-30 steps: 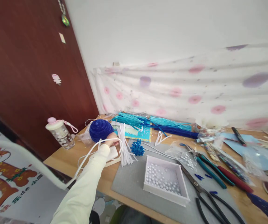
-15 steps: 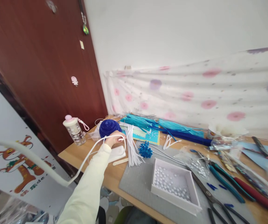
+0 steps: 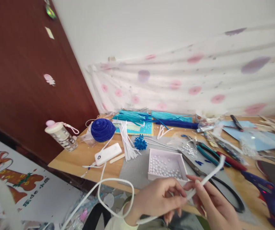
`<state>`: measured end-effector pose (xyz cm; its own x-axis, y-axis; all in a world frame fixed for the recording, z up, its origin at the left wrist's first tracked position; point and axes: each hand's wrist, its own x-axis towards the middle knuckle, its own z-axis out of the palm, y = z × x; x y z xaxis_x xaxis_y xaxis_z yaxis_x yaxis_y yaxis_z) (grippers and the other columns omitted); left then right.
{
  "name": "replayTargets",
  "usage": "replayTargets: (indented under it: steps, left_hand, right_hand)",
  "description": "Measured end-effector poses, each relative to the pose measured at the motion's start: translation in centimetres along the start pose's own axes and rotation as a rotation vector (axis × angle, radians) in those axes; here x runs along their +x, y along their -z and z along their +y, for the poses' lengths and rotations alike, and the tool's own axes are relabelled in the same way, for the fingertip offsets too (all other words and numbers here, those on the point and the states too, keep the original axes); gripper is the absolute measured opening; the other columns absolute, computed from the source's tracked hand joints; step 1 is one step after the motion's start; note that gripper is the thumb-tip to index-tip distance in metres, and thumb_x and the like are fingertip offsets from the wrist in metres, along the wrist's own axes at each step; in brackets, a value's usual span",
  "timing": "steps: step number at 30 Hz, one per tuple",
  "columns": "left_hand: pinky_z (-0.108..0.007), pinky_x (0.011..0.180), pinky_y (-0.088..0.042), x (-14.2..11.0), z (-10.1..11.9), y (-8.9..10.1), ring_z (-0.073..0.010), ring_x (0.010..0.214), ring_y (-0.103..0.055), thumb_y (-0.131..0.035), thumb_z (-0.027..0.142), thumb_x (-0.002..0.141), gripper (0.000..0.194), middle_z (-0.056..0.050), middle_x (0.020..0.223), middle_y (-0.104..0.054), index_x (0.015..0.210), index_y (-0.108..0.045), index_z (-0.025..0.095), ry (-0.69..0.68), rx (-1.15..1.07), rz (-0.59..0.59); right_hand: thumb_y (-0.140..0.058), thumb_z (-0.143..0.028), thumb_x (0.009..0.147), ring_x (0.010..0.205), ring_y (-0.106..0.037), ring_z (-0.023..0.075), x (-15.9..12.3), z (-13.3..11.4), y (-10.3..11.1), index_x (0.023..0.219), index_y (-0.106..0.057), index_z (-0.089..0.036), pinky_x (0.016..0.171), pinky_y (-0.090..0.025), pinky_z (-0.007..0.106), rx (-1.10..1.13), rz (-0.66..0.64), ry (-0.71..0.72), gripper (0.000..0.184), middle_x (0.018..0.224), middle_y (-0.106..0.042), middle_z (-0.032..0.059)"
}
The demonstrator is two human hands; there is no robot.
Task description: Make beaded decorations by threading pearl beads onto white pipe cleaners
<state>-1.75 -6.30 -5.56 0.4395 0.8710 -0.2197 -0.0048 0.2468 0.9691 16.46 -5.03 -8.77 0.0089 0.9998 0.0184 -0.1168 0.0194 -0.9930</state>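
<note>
Left hand (image 3: 160,198) bare; right hand (image 3: 214,203) bare; 1 pale cream sleeve (image 3: 116,223) (the left).

The wall (image 3: 163,28) is softly lit, only faint shadows are cast, the cord (image 3: 2,199) at lower left is blurred, and the frame's edges are stretched by distortion.

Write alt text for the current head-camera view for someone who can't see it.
A person's left hand and right hand pinch a white cord near its end at a wooden table, where a box of pearly beads, scissors and a blue ball lie.
</note>
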Motion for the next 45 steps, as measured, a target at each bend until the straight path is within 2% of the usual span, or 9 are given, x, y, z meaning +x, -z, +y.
replayTargets:
  steps: [6, 10, 17, 24, 28, 32, 35, 39, 45]
  left_hand:
    - [-0.017, 0.030, -0.035, 1.1, -3.3, -1.0, -0.0076, 0.031, -0.052, -0.091, 0.038, 0.074, 0.039, -0.001, 0.060, -0.070, 0.097, -0.069, 0.015, -0.138, -0.523, -0.106]
    - [-0.019, 0.033, -0.042, 1.1, -4.4, -0.3, -0.0103, 0.034, -0.054, -0.090, 0.043, 0.074, 0.036, -0.004, 0.053, -0.066, 0.079, -0.074, 0.011, -0.154, -0.677, -0.109]
    - [-0.015, 0.067, -0.055, 1.0, -4.9, -0.9, -0.0072, 0.067, -0.066, -0.096, 0.034, 0.067, 0.035, 0.000, 0.075, -0.070, 0.094, -0.080, 0.019, -0.257, -0.915, 0.179]
    - [-0.023, 0.080, -0.057, 1.2, -3.9, -0.3, -0.0121, 0.083, -0.068, -0.094, 0.037, 0.071, 0.027, -0.001, 0.087, -0.071, 0.076, -0.075, 0.019, -0.411, -0.865, 0.441]
    - [-0.015, 0.051, -0.044, 0.8, -2.5, -1.0, -0.0049, 0.050, -0.046, -0.093, 0.039, 0.072, 0.030, 0.007, 0.058, -0.053, 0.086, -0.077, 0.019, -0.411, -0.815, 0.480]
    - [-0.014, 0.043, -0.029, 0.8, -1.7, -2.5, -0.0038, 0.044, -0.029, -0.087, 0.049, 0.077, 0.036, 0.010, 0.049, -0.040, 0.085, -0.077, 0.016, -0.360, -0.656, 0.518]
    - [-0.017, 0.043, -0.027, 1.0, -1.8, -3.7, -0.0050, 0.044, -0.032, -0.082, 0.056, 0.080, 0.039, 0.007, 0.054, -0.048, 0.089, -0.079, 0.019, -0.320, -0.470, 0.509]
    - [-0.022, 0.056, -0.043, 0.9, -2.1, -5.3, -0.0113, 0.060, -0.053, -0.079, 0.052, 0.084, 0.031, 0.000, 0.075, -0.062, 0.087, -0.083, 0.022, -0.376, -0.338, 0.519]
    - [-0.023, 0.073, -0.052, 0.8, -2.5, -6.1, -0.0163, 0.080, -0.064, -0.080, 0.044, 0.085, 0.018, -0.002, 0.086, -0.066, 0.087, -0.084, 0.026, -0.369, -0.423, 0.486]
  right_hand:
    - [-0.098, -0.051, 0.053, 0.041, -0.040, 0.0032, 0.4, -1.2, 2.3, 0.082, -0.080, -0.017, 0.030, -0.031, 0.011, 0.382, 0.260, -0.135, 0.048, 0.065, -0.065, 0.0021]
    - [-0.098, -0.039, 0.058, 0.041, -0.035, 0.0005, 0.4, -2.2, 2.8, 0.078, -0.074, -0.016, 0.030, -0.032, 0.007, 0.622, 0.286, -0.072, 0.039, 0.065, -0.057, -0.0035]
    - [-0.092, -0.035, 0.071, 0.039, -0.029, 0.0009, -0.4, -2.8, 3.5, 0.083, -0.069, -0.018, 0.033, -0.035, 0.007, 0.797, 0.320, 0.015, 0.031, 0.061, -0.046, -0.0095]
    - [-0.093, -0.044, 0.068, 0.042, -0.037, 0.0044, -1.0, -2.5, 4.2, 0.090, -0.075, -0.022, 0.037, -0.037, 0.011, 0.623, 0.373, 0.098, 0.036, 0.052, -0.047, -0.0087]
    - [-0.093, -0.049, 0.067, 0.041, -0.041, 0.0049, -1.1, -1.9, 3.7, 0.097, -0.078, -0.022, 0.040, -0.036, 0.013, 0.408, 0.288, 0.064, 0.043, 0.047, -0.055, -0.0057]
    - [-0.089, -0.052, 0.071, 0.038, -0.048, 0.0082, -1.6, -1.7, 2.0, 0.077, -0.073, -0.019, 0.038, -0.038, 0.018, 0.206, 0.096, 0.005, 0.037, 0.051, -0.066, 0.0015]
    - [-0.088, -0.048, 0.074, 0.040, -0.052, 0.0086, -1.9, -1.9, 0.4, 0.070, -0.069, -0.019, 0.037, -0.040, 0.019, 0.161, 0.039, 0.017, 0.035, 0.060, -0.069, 0.0024]
    - [-0.088, -0.048, 0.073, 0.038, -0.049, 0.0068, -1.9, -2.2, -1.1, 0.071, -0.072, -0.018, 0.032, -0.038, 0.018, 0.210, -0.001, 0.008, 0.034, 0.062, -0.064, -0.0006]
    - [-0.090, -0.048, 0.070, 0.033, -0.043, 0.0051, -1.9, -1.8, -1.9, 0.071, -0.070, -0.018, 0.029, -0.032, 0.014, 0.301, -0.014, -0.086, 0.036, 0.049, -0.057, -0.0043]
